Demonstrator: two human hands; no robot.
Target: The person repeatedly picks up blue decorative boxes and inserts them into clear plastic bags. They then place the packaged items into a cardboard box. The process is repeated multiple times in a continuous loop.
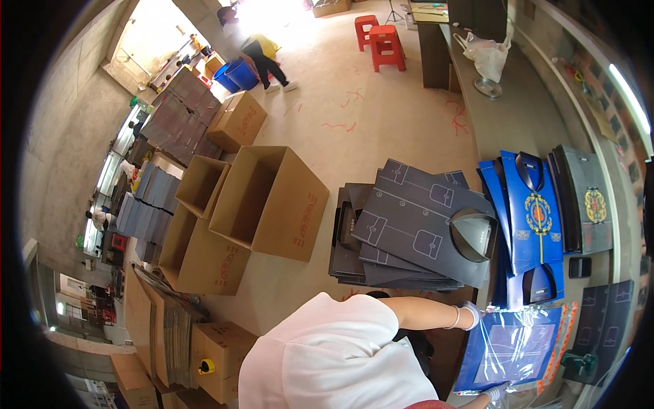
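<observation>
Lower right of frame: the left hand (471,315) and right hand (496,392) meet the upper and lower edges of a flat blue packet (516,345). We cannot tell whether either grip is closed; the fingers are indistinct. The lower border crops the right forearm. Glare veils the packet's glossy, clear film; an orange strip (567,341) borders its right.

a workshop with bare concrete walls (75,123), cardboard boxes (291,211), stacked shirt-like packaging (409,215), a long worktable (521,126)

Left arm (424,313) outstretched | right forearm (477,401) cropped | left fingers (475,314), right fingers (500,391): grip unclear
</observation>
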